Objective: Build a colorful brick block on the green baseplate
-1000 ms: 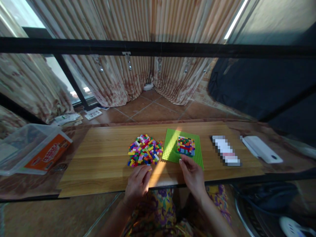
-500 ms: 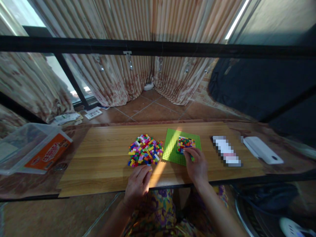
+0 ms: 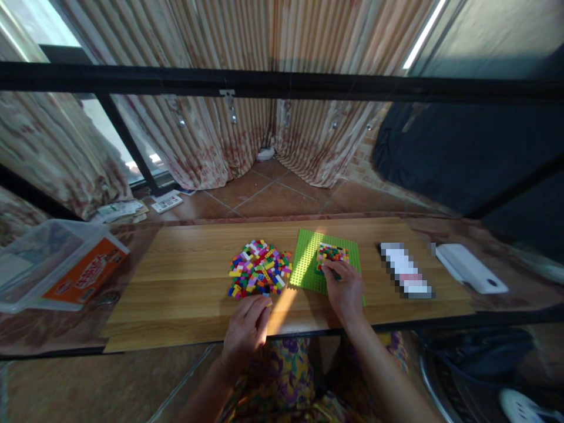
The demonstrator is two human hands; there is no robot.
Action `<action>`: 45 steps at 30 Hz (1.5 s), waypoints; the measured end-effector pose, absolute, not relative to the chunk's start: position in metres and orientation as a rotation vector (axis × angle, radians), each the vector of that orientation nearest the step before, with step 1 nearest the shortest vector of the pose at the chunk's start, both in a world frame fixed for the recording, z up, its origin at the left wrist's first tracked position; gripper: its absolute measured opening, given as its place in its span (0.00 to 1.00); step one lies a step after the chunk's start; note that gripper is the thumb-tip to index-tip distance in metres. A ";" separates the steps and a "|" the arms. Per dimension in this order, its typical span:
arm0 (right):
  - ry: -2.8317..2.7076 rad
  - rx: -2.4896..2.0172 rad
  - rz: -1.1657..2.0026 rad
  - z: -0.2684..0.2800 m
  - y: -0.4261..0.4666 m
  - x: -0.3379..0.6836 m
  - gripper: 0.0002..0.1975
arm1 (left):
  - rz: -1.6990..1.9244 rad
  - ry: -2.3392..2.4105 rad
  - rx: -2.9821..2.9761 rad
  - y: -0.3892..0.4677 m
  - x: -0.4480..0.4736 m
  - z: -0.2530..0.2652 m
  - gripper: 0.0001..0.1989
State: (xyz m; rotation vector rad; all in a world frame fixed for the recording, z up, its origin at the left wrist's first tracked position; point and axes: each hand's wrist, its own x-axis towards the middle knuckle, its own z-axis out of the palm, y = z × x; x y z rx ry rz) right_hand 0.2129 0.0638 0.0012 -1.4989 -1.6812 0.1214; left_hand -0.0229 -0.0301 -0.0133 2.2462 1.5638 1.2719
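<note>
On the wooden table lies a green studded baseplate (image 3: 303, 264) carrying a block of small multicoloured toy bricks (image 3: 333, 252). My right hand (image 3: 346, 291) bends over this block, its thumb and forefinger pinched at the block's near left edge; whatever is between the fingertips is too small to make out. To the left spreads a loose pile of toy bricks (image 3: 259, 267) in many colours. Just in front of that pile, near the table's front edge, my left hand (image 3: 247, 322) is closed, with a small yellow brick (image 3: 268, 304) showing at its fingertips.
A phone with a blurred screen (image 3: 405, 270) lies right of the baseplate, and a white flat object (image 3: 471, 269) is farther right. At the far left stands a clear plastic box (image 3: 94, 232) with an orange label. A black rail (image 3: 282, 85) crosses before the curtains.
My right hand has shifted slightly left along the near edge of the brick block. My left hand stays where it was.
</note>
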 end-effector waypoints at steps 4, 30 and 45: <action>-1.672 -1.517 0.140 0.002 0.064 0.212 0.12 | 1.267 1.554 2.249 -0.030 -0.022 -0.013 0.08; -1.537 -1.733 0.215 0.010 0.066 0.205 0.13 | 1.274 1.572 2.260 -0.029 -0.022 -0.012 0.07; -1.429 -1.808 0.239 0.017 0.074 0.203 0.08 | 1.262 1.588 2.259 -0.030 -0.021 -0.010 0.07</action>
